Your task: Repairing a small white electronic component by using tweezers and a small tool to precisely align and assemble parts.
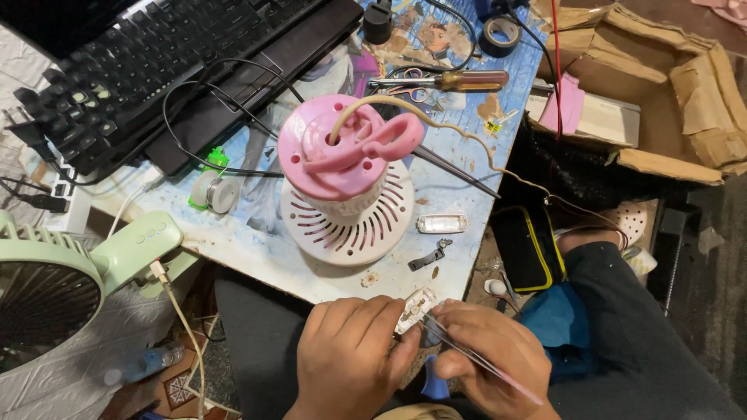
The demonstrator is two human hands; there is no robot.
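My left hand (pixel 350 354) pinches a small white plastic part (pixel 415 309) just below the table's front edge. My right hand (pixel 492 354) holds thin tweezers (pixel 475 358) with a pink end, their tips pointing at that white part. Above my hands a pink and white round device (pixel 346 183) stands on the table, a cream cord (pixel 436 124) coming out of its top. A small clear oblong cover (pixel 442 224) and a dark metal clip (pixel 428 257) lie to its right.
A black keyboard (pixel 156 62) sits at the back left, a green desk fan (pixel 70 272) at the left. A screwdriver (pixel 451 80), scissors (pixel 412 89) and tape roll (pixel 500 33) lie at the back. A torn cardboard box (pixel 661 93) stands at the right.
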